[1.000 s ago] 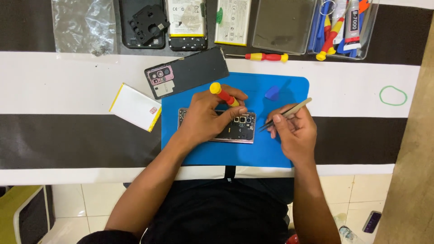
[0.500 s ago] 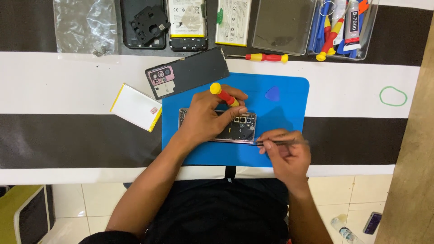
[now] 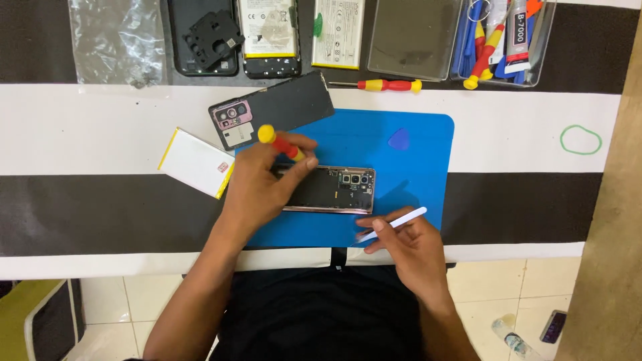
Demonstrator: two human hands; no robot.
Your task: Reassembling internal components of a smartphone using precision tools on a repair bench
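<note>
An opened smartphone [image 3: 331, 189], its back cover off and its dark internals and camera modules showing, lies flat near the middle of a blue work mat [image 3: 414, 167] on a black-and-white striped tabletop [image 3: 100, 154]. Its long axis runs left to right across the person's body, with the camera cluster toward the right end. The left hand [image 3: 257, 187] rests on the phone's left half, touching and partly covering it, and its fingers are closed around a small red screwdriver with a yellow cap [image 3: 281, 142] that tilts up and to the left, tip pointing down toward the phone's upper left area. The right hand [image 3: 408, 244] sits just below and to the right of the phone, near the front edge of the mat and apart from the phone; its fingers pinch a thin pale tool [image 3: 394, 222], probably tweezers, which angles up to the right, away from the phone. The left hand is therefore the nearer one. Just above the left hand a removed back cover [image 3: 274, 110] lies at a slant, and to the left rests a white, yellow-edged battery [image 3: 196, 162]. A blue triangular pick [image 3: 399, 139] lies on the mat. Along the far edge stand another screwdriver [image 3: 384, 85], phone parts and a clear tool tray [image 3: 501, 43].
</note>
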